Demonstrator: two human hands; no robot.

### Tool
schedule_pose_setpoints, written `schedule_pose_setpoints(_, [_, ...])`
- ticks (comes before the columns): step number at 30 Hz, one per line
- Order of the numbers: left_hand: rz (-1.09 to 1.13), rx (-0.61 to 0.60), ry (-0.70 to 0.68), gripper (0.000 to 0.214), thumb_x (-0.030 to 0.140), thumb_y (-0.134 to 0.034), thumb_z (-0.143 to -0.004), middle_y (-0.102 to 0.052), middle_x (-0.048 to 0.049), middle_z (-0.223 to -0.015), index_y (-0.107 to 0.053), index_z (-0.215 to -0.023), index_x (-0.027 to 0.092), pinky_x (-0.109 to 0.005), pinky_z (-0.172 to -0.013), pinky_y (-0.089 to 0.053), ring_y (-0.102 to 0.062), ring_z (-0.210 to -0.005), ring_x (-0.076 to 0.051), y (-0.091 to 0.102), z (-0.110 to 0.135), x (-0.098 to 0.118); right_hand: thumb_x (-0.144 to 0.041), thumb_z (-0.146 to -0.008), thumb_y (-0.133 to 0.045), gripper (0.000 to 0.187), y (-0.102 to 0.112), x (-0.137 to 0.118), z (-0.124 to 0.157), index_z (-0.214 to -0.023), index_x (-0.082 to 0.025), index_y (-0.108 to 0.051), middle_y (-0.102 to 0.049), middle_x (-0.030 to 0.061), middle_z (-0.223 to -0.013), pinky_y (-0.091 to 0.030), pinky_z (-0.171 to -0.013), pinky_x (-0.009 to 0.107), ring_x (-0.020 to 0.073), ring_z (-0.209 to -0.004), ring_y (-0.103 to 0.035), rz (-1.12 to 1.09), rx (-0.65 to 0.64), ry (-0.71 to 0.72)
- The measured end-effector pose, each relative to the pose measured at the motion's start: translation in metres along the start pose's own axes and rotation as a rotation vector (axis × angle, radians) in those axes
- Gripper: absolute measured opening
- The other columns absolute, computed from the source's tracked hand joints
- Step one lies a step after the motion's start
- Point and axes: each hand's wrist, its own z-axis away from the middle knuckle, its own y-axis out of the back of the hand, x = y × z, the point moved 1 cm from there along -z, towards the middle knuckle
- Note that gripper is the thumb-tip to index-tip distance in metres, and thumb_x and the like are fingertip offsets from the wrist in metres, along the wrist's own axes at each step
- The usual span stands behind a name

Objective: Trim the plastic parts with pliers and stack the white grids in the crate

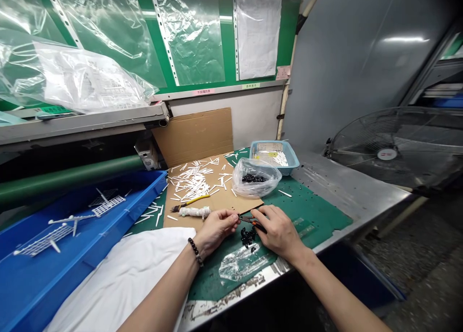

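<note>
My right hand (pixel 280 229) is closed around a pair of small pliers or nippers (pixel 258 224) with orange and black handles, their jaws pointing left. The fingers of my left hand (pixel 219 229) are pinched at the tip of those jaws; a tiny dark piece seems to be there, too small to make out. Just below the tool lies a small heap of shiny black parts (pixel 248 237) on the green mat (pixel 318 216). Behind my hands, a clear plastic bag (pixel 249 189) holds more black parts (pixel 253 178).
White sticks (pixel 195 185) are scattered over a cardboard sheet (pixel 226 201), beside a yellow-handled brush (pixel 190 203) and a white wrapped roll (pixel 194 212). A light blue basket (pixel 291 166) stands behind the bag. At left are a blue tray (pixel 32 279) and white cloth (pixel 133 269); a fan (pixel 387 153) stands right.
</note>
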Motion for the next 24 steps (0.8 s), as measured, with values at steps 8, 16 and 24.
schedule_pose_setpoints(8, [-0.078, 0.007, 0.038, 0.036, 0.038, -0.085, -0.058, -0.062, -0.0028, -0.070, -0.069, -0.074, 0.010, -0.017, -0.054, -0.037, -0.049, -0.057, -0.005, 0.0038, -0.0006, 0.0016, -0.016, -0.086, -0.054, 0.023, 0.0026, -0.0026, -0.0035, -0.108, -0.015, -0.060, -0.056, 0.0097, -0.096, -0.039, -0.079, 0.036, 0.0246, -0.087, -0.047, 0.038, -0.016, 0.019])
schedule_pose_setpoints(16, [-0.099, -0.004, 0.074, 0.033, 0.035, -0.085, -0.059, -0.064, -0.0037, -0.069, -0.069, -0.072, 0.010, -0.016, -0.054, -0.037, -0.051, -0.057, -0.005, 0.0059, -0.0025, 0.0039, -0.019, -0.087, -0.053, 0.019, 0.0023, -0.0028, -0.0028, -0.104, -0.016, -0.062, -0.055, 0.0089, -0.091, -0.037, -0.076, 0.035, 0.0236, -0.083, -0.045, 0.089, -0.039, 0.042])
schedule_pose_setpoints(24, [-0.173, -0.021, 0.068, 0.033, 0.037, -0.085, -0.059, -0.063, -0.0035, -0.067, -0.069, -0.072, 0.010, -0.019, -0.053, -0.037, -0.050, -0.055, -0.007, 0.0068, -0.0034, 0.0028, -0.019, -0.087, -0.053, 0.014, -0.0008, -0.0005, -0.0018, -0.097, -0.017, -0.063, -0.054, 0.0068, -0.084, -0.034, -0.073, 0.032, 0.0217, -0.079, -0.045, 0.120, -0.064, 0.060])
